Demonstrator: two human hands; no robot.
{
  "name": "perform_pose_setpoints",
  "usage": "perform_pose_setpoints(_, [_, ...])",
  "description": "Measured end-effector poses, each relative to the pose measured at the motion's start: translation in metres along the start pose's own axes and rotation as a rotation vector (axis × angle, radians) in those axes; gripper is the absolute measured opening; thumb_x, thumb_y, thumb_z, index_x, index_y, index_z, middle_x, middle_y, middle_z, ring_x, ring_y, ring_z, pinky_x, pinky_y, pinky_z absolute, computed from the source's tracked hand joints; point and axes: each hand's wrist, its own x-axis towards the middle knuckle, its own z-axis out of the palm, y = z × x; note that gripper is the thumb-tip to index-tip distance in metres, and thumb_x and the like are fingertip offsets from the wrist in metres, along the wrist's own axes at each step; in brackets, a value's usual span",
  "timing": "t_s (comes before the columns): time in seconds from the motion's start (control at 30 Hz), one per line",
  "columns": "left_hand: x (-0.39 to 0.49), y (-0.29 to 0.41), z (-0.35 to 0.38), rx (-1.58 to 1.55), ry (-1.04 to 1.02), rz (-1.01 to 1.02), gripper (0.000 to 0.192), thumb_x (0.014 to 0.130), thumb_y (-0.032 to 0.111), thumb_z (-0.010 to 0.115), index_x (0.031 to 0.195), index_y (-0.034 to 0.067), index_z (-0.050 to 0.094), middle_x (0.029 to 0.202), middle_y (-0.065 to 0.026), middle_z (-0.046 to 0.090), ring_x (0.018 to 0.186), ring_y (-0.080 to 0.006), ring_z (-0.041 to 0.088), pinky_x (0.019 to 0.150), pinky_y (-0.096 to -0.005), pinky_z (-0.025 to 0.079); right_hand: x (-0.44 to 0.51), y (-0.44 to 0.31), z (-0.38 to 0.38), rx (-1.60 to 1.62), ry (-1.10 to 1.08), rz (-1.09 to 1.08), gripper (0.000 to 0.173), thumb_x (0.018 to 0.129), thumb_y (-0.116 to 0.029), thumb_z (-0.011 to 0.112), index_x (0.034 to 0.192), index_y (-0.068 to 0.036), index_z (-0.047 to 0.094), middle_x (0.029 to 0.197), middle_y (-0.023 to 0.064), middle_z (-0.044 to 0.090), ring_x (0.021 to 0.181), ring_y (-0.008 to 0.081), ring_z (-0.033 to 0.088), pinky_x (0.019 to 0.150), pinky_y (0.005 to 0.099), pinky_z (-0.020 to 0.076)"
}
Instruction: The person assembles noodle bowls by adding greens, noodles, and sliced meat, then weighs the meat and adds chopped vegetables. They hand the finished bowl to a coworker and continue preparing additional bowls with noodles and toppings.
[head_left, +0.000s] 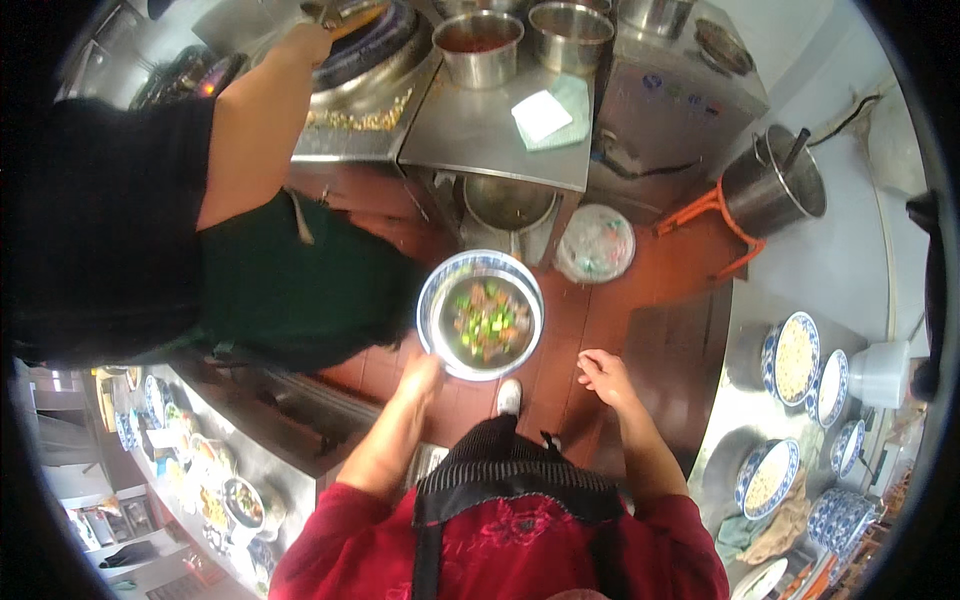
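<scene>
My left hand (421, 376) grips the near left rim of a blue-and-white bowl (426, 300), held out over the floor in front of me. Nested inside it is what looks like a steel bowl (450, 341). Chopped green scallion and brownish pieces, seemingly meat, lie in the food (491, 322) there. Off to the right of the bowl, my right hand (606, 379) hangs in the air with loosely bent fingers and nothing in it.
A co-worker's arm (259, 142) reaches over a wok (360, 45) at left. Steel pots (478, 64) and folded cloths (566, 112) occupy the middle counter. A stockpot (780, 187) sits on an orange stand (697, 210). Noodle bowls (769, 480) line the right counter (712, 442).
</scene>
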Motion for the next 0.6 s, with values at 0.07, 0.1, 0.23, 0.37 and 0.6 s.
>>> perform_pose_setpoints(0.07, [0.008,0.004,0.013,-0.231,-0.162,0.035,0.027,0.087,0.007,0.050,0.109,-0.008,0.051,0.100,-0.0154,0.061,0.087,-0.0228,0.061,0.072,-0.0339,0.051,-0.030,0.005,-0.010,-0.104,0.047,0.056,0.030,0.088,-0.024,0.055,0.108,-0.001,0.057,0.083,0.0119,0.064,0.072,0.0159,0.064,0.067,0.0298,0.0489])
perform_pose_setpoints(0.1, [0.011,0.006,0.018,-0.207,-0.157,0.055,0.028,0.087,0.009,0.051,0.110,-0.008,0.050,0.101,-0.0159,0.060,0.089,-0.0246,0.061,0.074,-0.0363,0.052,-0.041,0.003,-0.015,-0.078,0.087,-0.007,0.031,0.088,-0.024,0.055,0.109,-0.002,0.056,0.084,0.0118,0.064,0.075,0.0162,0.064,0.069,0.0296,0.0488])
perform_pose_setpoints(0.23, [-0.002,0.009,0.029,-0.180,-0.270,0.059,0.029,0.086,0.009,0.053,0.112,-0.002,0.051,0.102,-0.0150,0.061,0.086,-0.0257,0.062,0.067,-0.0430,0.054,-0.062,-0.022,-0.019,0.039,0.181,-0.112,0.037,0.089,-0.025,0.054,0.120,-0.004,0.050,0.098,0.0125,0.063,0.085,0.0174,0.063,0.076,0.0294,0.0490])
perform_pose_setpoints(0.37, [-0.041,0.003,0.047,-0.117,-0.373,0.063,0.031,0.089,0.010,0.045,0.118,0.000,0.048,0.108,-0.0151,0.059,0.090,-0.0272,0.062,0.068,-0.0442,0.054,-0.066,-0.043,-0.008,0.057,0.062,-0.084,0.047,0.092,-0.022,0.051,0.134,-0.008,0.036,0.116,0.0118,0.052,0.083,0.0155,0.060,0.068,0.0280,0.0518])
perform_pose_setpoints(0.6, [-0.095,0.002,0.075,-0.013,-0.437,-0.144,0.027,0.085,0.007,0.050,0.109,-0.005,0.054,0.105,-0.0177,0.060,0.090,-0.0274,0.062,0.074,-0.0414,0.053,-0.106,-0.049,-0.025,0.815,-0.152,0.223,0.056,0.092,-0.029,0.048,0.135,-0.004,0.024,0.127,0.0177,0.043,0.103,0.0288,0.056,0.076,0.0383,0.0540])
